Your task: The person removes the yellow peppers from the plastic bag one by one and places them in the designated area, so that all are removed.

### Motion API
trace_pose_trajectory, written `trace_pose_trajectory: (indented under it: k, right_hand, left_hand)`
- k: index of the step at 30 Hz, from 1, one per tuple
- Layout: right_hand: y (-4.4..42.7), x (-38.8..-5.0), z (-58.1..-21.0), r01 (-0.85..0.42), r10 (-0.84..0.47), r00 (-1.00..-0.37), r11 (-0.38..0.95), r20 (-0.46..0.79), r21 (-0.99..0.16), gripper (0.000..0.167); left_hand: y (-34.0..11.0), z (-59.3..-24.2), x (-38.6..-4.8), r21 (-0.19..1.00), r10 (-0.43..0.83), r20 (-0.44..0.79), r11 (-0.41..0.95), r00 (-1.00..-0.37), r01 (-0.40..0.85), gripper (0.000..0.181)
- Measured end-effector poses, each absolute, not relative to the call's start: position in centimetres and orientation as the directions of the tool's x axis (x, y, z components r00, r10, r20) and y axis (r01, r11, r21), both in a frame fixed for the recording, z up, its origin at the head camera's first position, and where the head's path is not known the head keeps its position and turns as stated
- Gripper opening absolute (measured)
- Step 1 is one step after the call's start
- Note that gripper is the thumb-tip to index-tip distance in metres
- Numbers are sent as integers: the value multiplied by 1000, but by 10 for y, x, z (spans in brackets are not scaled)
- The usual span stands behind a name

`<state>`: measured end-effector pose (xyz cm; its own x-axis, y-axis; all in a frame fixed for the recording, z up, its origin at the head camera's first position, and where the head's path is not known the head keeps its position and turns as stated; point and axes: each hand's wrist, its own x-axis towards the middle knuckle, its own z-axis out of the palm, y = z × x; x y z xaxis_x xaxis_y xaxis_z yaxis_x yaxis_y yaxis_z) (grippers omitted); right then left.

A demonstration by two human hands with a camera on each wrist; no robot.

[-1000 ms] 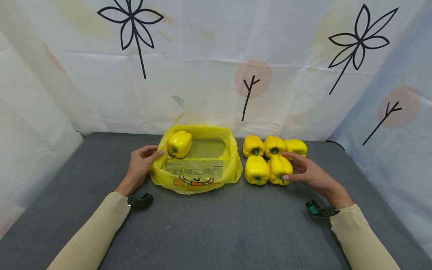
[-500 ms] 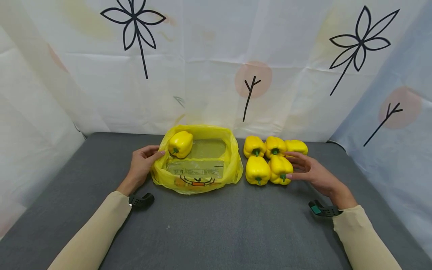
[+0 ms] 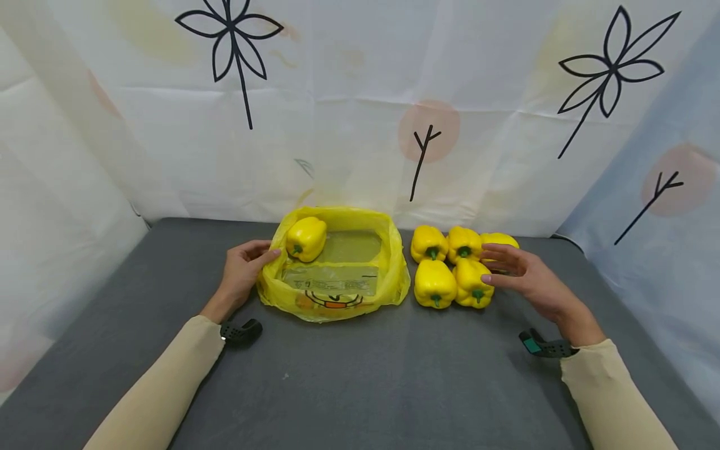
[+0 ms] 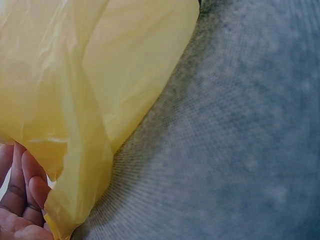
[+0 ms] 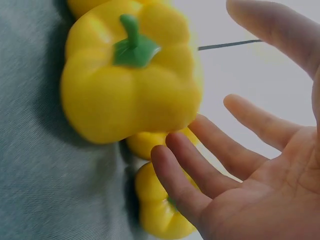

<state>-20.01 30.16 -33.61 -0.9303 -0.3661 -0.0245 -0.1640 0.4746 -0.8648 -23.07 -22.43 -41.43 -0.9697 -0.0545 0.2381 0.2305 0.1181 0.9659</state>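
Observation:
A yellow plastic bag (image 3: 332, 306) sits on the dark grey table with its mouth spread wide. Inside it, at the far left, lies one yellow bell pepper (image 3: 306, 239). My left hand (image 3: 240, 269) pinches the bag's left rim; in the left wrist view its curled fingers (image 4: 31, 175) show beside the thin plastic. To the right of the bag, several more yellow bell peppers stand in two rows. My right hand (image 3: 531, 278) is beside the front right pepper (image 3: 472, 284), fingers spread and nothing held. The right wrist view shows that pepper's green stem (image 5: 132, 42) beyond the fingertips.
Another front pepper (image 3: 435, 284) stands between the bag and the right one. Behind are the back peppers (image 3: 429, 242), the rightmost (image 3: 500, 239) partly hidden by my right hand. A patterned white curtain (image 3: 360, 156) hangs along the table's far edge.
My right hand has lifted slightly and drawn a little away from the front right pepper. The left hand stays on the bag's rim. The whole head view has shifted slightly.

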Motion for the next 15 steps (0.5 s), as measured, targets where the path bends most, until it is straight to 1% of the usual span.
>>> trace_pose_trajectory:
  k: [4,8,15]
  right_hand:
    - [298,-202,-327,-162,-353,-935,476,-19,-864,71]
    - [294,-205,-317,-171,-344,-939,508,-17,-844,68]
    - [282,-212,-299,-189,-369,-929,537,-27,-822,67]
  left_hand:
    - [-223,-414,-231,967,-52,234,116,-971,227,39]
    - [-223,-414,-230,968,-49,231,112,-972,225,38]
    - [-224,-413,-231,968,-53,232,106,-971,226,38]
